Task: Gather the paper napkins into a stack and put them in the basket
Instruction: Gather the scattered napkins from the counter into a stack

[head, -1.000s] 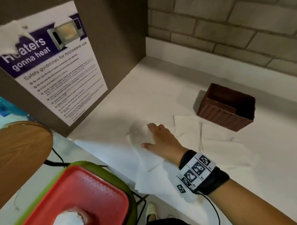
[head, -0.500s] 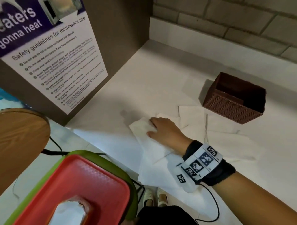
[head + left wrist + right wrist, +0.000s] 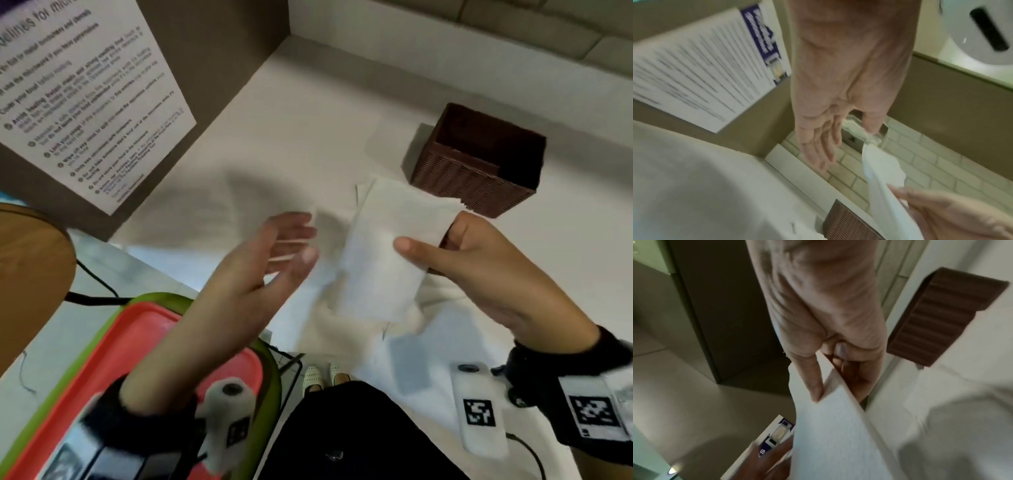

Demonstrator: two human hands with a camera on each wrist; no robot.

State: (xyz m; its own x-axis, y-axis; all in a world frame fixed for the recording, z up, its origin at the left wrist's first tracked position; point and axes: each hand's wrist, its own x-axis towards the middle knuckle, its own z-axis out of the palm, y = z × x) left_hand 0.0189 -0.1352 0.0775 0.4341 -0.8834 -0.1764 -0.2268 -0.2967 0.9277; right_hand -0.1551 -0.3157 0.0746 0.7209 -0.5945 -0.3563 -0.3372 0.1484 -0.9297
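Note:
My right hand (image 3: 428,243) holds a bunch of white paper napkins (image 3: 376,260) above the white counter, thumb on top and fingers underneath. The right wrist view shows the thumb (image 3: 813,386) pressed on the napkins (image 3: 838,434). My left hand (image 3: 301,240) hovers just left of them with straight fingers (image 3: 818,151) and holds nothing. It is motion-blurred, and I cannot tell whether it touches the paper. The brown woven basket (image 3: 479,161) stands empty on the counter just behind the napkins. More napkin edges (image 3: 363,192) show beneath the held bunch.
A brown side panel with a microwave safety poster (image 3: 85,102) walls off the left. A red and green tray (image 3: 137,342) and a round wooden top (image 3: 27,267) sit low at the left. A brick wall (image 3: 513,27) runs behind the counter (image 3: 308,120).
My right hand was pressing on napkins on the counter; it now holds a bunch lifted off it. The left hand has come into view beside the bunch.

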